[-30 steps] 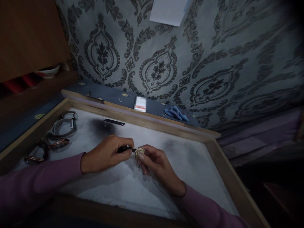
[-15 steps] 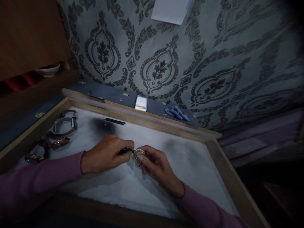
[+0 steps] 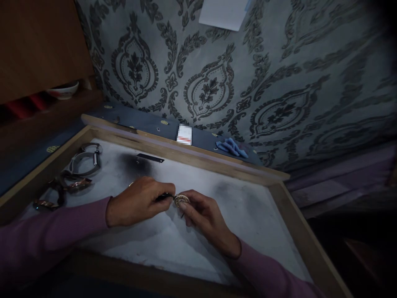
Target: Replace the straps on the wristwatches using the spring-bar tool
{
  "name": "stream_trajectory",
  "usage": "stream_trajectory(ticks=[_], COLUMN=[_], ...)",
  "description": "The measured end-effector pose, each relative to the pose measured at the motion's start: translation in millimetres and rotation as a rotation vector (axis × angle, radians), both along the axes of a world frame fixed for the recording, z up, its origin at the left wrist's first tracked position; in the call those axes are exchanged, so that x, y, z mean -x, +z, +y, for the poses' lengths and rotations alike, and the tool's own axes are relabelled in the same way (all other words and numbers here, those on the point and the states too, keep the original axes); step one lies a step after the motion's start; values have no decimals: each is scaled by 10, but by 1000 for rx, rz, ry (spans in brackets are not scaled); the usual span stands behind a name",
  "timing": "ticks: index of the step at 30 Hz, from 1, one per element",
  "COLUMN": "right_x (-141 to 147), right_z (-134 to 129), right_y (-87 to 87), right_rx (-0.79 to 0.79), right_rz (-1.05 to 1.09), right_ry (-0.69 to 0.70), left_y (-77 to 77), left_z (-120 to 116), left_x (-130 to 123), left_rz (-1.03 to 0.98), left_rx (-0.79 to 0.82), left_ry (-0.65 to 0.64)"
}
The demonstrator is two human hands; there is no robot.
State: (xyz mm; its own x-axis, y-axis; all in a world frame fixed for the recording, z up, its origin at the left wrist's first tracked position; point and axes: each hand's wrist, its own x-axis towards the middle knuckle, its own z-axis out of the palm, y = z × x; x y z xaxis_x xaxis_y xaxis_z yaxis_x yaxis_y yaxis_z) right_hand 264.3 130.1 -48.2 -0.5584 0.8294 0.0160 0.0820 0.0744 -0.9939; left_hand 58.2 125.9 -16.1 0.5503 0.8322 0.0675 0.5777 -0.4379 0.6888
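Note:
Over the middle of a wooden-framed tray, both hands meet at a small gold-coloured watch (image 3: 181, 200). My right hand (image 3: 206, 217) is closed round the watch, thumb lying across its face. A dark thin bit sticks out beneath the watch. My left hand (image 3: 141, 203), in a fist, grips a slim black piece (image 3: 165, 196) whose end touches the watch's left edge. Whether that piece is a strap or a tool handle, I cannot tell; the fingers hide most of it. Behind the left knuckles a small gold-coloured edge (image 3: 131, 184) peeks out.
Several watches (image 3: 85, 163) lie along the left side of the tray (image 3: 186, 153). A flat black strip (image 3: 150, 157) rests near the tray's back. Beyond the rim are a small white box (image 3: 184, 134) and a crumpled blue cloth (image 3: 232, 147), before a patterned wall.
The hands and the watch hold almost the same place. A small gold-coloured edge now shows behind my left hand, which was not visible before.

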Motion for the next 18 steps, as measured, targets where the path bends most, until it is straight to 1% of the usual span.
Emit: stream_trajectory(ticks=[18], right_x=[-6], right_z=[-7], right_y=[2], right_rx=[-25], right_rz=[-24], right_ry=[18], left_y=[-15], left_z=[-7], left_x=[8], left_rz=[-12], left_rx=[2], left_ry=[4])
